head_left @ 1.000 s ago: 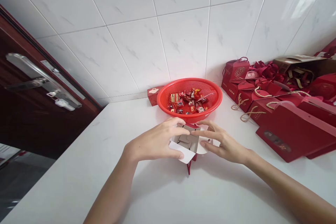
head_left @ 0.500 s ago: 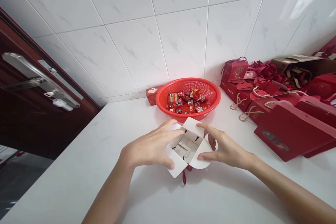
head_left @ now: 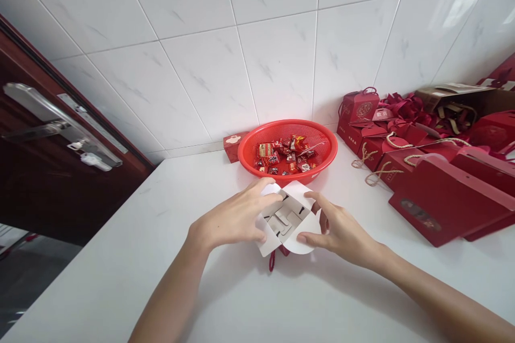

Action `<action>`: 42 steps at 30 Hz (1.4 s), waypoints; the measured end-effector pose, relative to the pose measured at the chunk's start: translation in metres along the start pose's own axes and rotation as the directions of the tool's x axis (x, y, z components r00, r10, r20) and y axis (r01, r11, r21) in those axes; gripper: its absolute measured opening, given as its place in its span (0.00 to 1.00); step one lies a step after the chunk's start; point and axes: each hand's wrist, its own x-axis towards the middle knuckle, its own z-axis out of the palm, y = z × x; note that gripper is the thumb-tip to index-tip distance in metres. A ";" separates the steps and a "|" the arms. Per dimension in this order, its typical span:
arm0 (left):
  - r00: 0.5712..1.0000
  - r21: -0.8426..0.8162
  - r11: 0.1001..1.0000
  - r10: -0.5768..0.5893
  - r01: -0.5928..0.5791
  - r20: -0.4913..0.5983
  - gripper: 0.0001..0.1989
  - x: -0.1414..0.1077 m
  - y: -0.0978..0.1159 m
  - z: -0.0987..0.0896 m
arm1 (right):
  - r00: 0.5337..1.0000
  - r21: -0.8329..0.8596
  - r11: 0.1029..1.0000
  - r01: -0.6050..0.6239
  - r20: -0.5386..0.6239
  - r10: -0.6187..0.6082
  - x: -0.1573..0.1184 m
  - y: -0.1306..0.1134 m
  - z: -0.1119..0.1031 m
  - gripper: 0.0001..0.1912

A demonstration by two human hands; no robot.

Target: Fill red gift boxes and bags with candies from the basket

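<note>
- Left hand point(head_left: 231, 222): fingers point(head_left: 267, 187) over the far edge of the red gift box point(head_left: 284, 222), thumb at the near edge - closed on it, looks like a firm hold.
- Right hand point(head_left: 338, 230): thumb on the rounded white flap, fingers curled at the box's right side - touching, but can't tell if it's really gripping.
- Box: held at centre, just above the white worktop point(head_left: 120, 284), white inside facing up, flaps splayed. Hands on opp. sides prob. keep the flaps apart.
- Red cord point(head_left: 272, 261) hangs below the box, free.
- Red plastic basket point(head_left: 245, 158) w/ wrapped sweets point(head_left: 287, 154): against the white tiled wall point(head_left: 241, 64), just past the hands, so within easy reach.
- Small red box point(head_left: 232, 147) just left of the basket.
- Red gift boxes point(head_left: 442, 198) w/ rope handles point(head_left: 364, 156) heaped along the wall to the right - out of the hands' way.
- Door handle point(head_left: 60, 118) far left.
</note>
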 end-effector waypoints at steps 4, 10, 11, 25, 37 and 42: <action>1.000 -0.019 1.000 0.022 -0.022 -0.005 0.32 0.008 -0.014 -0.004 | 0.999 -0.064 0.998 0.007 -0.042 -0.010 0.000 0.002 0.001 0.36; 0.997 -0.059 0.998 -0.019 0.024 0.072 0.36 0.015 -0.027 -0.008 | 1.000 -0.063 0.998 -0.023 -0.012 0.022 0.002 0.000 0.001 0.38; 0.998 -0.050 0.998 -0.021 0.025 0.066 0.36 0.015 -0.027 -0.008 | 1.000 -0.058 0.998 -0.027 -0.009 0.026 0.003 0.001 0.002 0.38; 0.987 -0.064 0.995 0.060 -0.070 -0.151 0.22 0.004 -0.027 -0.023 | 0.892 0.230 0.949 0.217 -0.442 -0.097 0.008 0.017 0.001 0.18; 0.949 -0.061 0.996 -0.079 0.064 -0.306 0.10 0.116 -0.087 -0.065 | 0.942 0.437 0.899 -0.031 -0.289 0.173 0.035 0.050 0.024 0.17; 0.957 0.011 0.989 -0.139 0.147 -0.253 0.13 0.186 -0.090 -0.071 | 0.954 0.425 0.905 -0.033 -0.255 0.155 0.037 0.053 0.027 0.17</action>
